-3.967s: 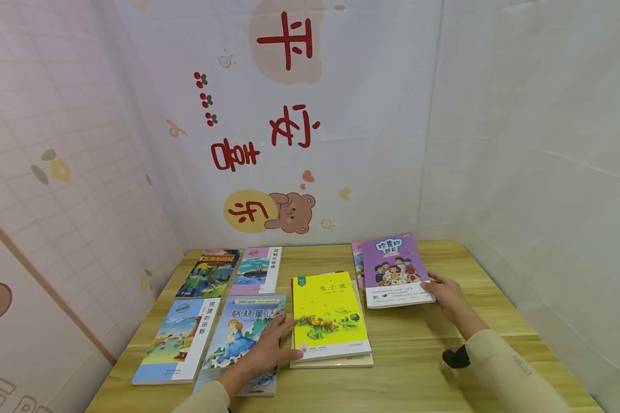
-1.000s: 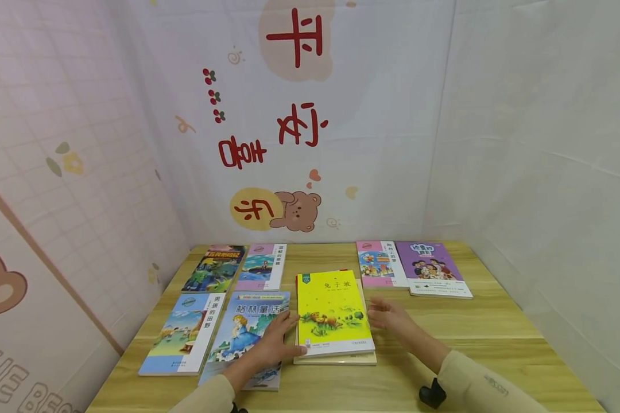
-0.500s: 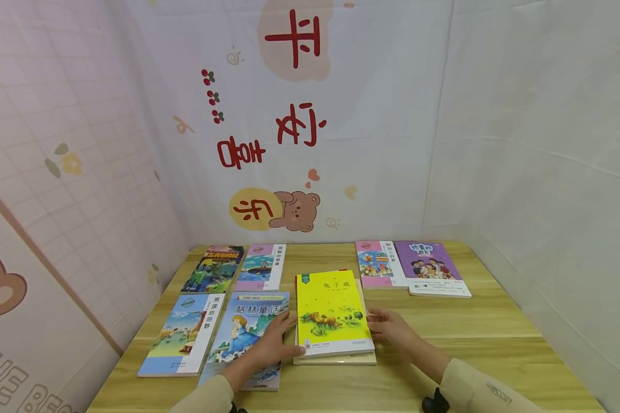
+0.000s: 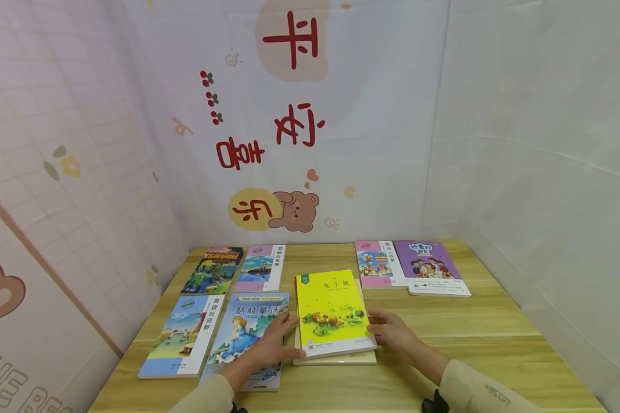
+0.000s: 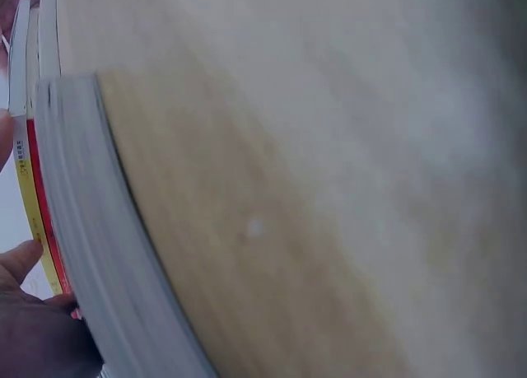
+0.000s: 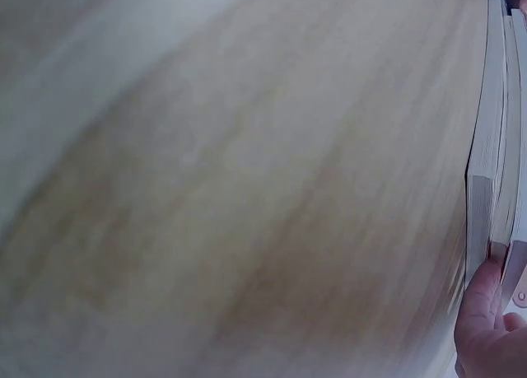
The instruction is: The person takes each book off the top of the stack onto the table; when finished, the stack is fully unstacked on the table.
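A yellow-covered book [image 4: 333, 312] lies on top of a small stack in the middle of the wooden table. My left hand [image 4: 270, 344] holds its left side, thumb by the lower left corner; in the left wrist view the fingertips [image 5: 20, 259] meet the yellow spine, with a red spine just under it. At the right edge, my right hand [image 4: 392, 331] grips the same book, and in the right wrist view a finger [image 6: 479, 308] reaches in at the page edges. A cream book [image 4: 361, 358] shows beneath the yellow one.
Left of the stack lie a blue fairy-tale book [image 4: 243, 332], a book with a white spine strip [image 4: 178, 338], a dark green book [image 4: 214, 272] and a pink one [image 4: 258, 269]. At the back right sit another pink book [image 4: 374, 264] and a purple book [image 4: 431, 267].
The purple book has been set down at the back right and released. My right hand has come back left to the stack's right edge. The yellow book has just shifted and turned slightly.
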{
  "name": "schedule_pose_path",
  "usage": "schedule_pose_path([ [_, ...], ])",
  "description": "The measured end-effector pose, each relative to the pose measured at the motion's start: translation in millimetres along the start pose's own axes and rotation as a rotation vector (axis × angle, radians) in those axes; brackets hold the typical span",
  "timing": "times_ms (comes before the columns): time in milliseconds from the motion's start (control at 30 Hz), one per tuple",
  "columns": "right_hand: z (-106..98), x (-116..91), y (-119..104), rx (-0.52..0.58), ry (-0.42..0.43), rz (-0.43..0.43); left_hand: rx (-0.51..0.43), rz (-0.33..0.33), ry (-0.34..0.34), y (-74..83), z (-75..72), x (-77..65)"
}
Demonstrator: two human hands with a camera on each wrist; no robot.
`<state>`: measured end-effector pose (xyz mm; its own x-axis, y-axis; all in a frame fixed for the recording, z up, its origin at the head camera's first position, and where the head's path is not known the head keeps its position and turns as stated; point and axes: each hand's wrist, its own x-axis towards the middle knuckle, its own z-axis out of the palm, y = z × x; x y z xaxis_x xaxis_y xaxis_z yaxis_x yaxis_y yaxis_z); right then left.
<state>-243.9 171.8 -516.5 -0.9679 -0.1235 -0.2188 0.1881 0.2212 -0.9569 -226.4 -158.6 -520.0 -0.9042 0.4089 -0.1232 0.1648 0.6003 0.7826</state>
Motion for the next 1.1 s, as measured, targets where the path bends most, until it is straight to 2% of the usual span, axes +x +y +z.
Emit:
schedule_pose_path([
  [200, 1, 1, 0, -0.055, 0.042, 0.012, 0.055, 0.006, 0.026, 3.8, 2.0, -1.1],
  [533, 2, 5, -8, -0.109, 0.047, 0.034, 0.057, -0.018, 0.027, 3.5, 2.6, 0.4],
  [800, -1, 3, -16, 0.04, -0.08, 0.048, 0.037, -0.027, 0.022, 3.3, 1.5, -0.4],
  [967, -3, -1, -17, 0.035, -0.146, 0.041, 0.033, -0.016, 0.019, 4.7, 1.2, -1.8],
  [1100, -4, -4, -18, 0.021, -0.152, 0.043, 0.023, -0.023, 0.023, 2.9, 2.3, -0.7],
])
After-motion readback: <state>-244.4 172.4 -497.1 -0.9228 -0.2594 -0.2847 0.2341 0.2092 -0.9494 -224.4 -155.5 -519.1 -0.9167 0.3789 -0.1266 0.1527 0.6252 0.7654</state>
